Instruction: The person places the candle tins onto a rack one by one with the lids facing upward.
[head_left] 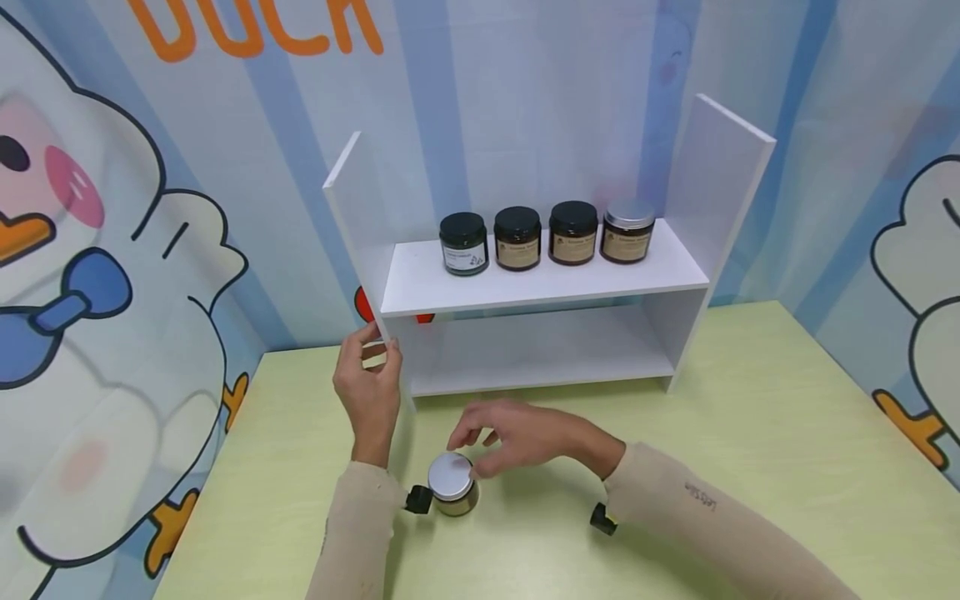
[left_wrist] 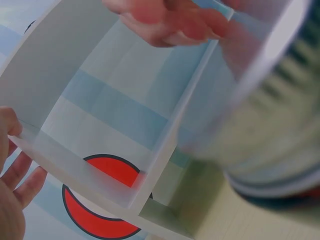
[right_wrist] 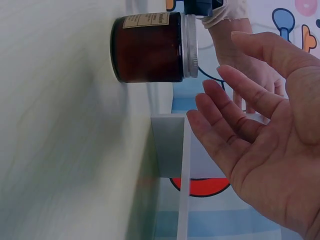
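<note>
A brown glass jar point(head_left: 457, 500) with a silver screw lid stands upright on the table, just in front of the white shelf point(head_left: 540, 292). Over its lid, my right hand point(head_left: 528, 433) hovers with fingers loosely bent; in the right wrist view the jar point(right_wrist: 150, 55) stands clear of that hand point(right_wrist: 270, 125), whose palm holds nothing. My left hand point(head_left: 369, 390) pinches the front edge of the shelf's left side panel point(head_left: 356, 225), thumb on one face and fingers on the other. The left wrist view has the same jar point(left_wrist: 270, 135) large and blurred in the foreground.
On the upper board, a row of several jars includes a black-lidded one with a white label point(head_left: 464, 244) at left and a silver-lidded one point(head_left: 627, 232) at right. The lower board point(head_left: 540, 350) lies beneath. Behind the pale green table point(head_left: 750, 400) hangs a cartoon duck backdrop point(head_left: 525, 108).
</note>
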